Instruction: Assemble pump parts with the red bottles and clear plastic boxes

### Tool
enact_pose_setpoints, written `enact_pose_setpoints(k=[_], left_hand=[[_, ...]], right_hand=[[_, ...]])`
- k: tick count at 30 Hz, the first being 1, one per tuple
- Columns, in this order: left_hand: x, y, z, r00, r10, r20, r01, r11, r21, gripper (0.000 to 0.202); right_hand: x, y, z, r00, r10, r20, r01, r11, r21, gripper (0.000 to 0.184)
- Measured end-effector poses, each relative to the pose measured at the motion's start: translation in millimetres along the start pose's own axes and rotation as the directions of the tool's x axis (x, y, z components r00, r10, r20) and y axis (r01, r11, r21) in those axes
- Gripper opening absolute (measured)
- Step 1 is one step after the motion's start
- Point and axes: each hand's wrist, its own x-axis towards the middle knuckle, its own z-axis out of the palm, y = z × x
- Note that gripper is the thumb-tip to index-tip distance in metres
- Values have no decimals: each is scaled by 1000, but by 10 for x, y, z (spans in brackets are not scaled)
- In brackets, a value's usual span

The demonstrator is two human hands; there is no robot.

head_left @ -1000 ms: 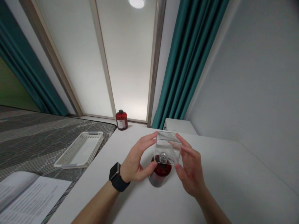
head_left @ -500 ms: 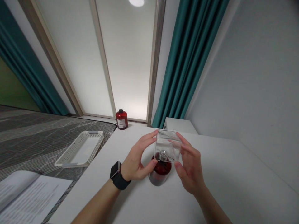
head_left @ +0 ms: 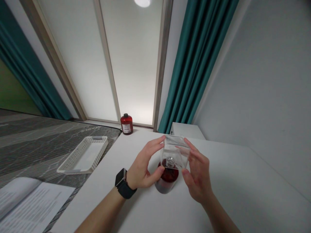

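Between my hands is a clear, square-edged plastic box (head_left: 176, 147), gripped at its sides. My left hand (head_left: 147, 165), with a black watch on the wrist, has its fingers and thumb on the left edge. On the opposite side, the fingers and thumb of my right hand (head_left: 198, 165) press the box. A dark red bottle (head_left: 170, 176) stands on the white table just below it. Its bare neck shows through the clear walls, without a cap. Whether the box touches the bottle, I cannot tell.
At the table's far left corner stands another red bottle (head_left: 126, 126) with a black cap and white label. A white perforated basket (head_left: 96, 161) and an open book (head_left: 48, 200) lie on the dark surface at left. Behind the table is a white cabinet (head_left: 188, 130).
Both hands and the clear box have shifted very slightly to the right. The grip looks the same, and the bottles have stayed in place.
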Motion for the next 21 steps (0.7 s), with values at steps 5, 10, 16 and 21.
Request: enact_pose_setpoints(k=[5,10,16,21], left_hand=[[6,18,6,1000,18,-17,-18,1000,0,60],[-3,9,12,998,40,-39,-39,999,16,61],[-17,10,11,998,49,-51,-48,998,27,61],[-25,14,12,997,53,-64,-51,998,23,60]], right_hand=[[-4,2,1,1000,-27,-2,27,1000,-15,48],[4,3,-8,998,-63,4,63,997,-51,51],[2,-5,-12,997,-74,19,75,996,-57,55],[2,-9,-11,997,-81,6,82,993,-83,55]])
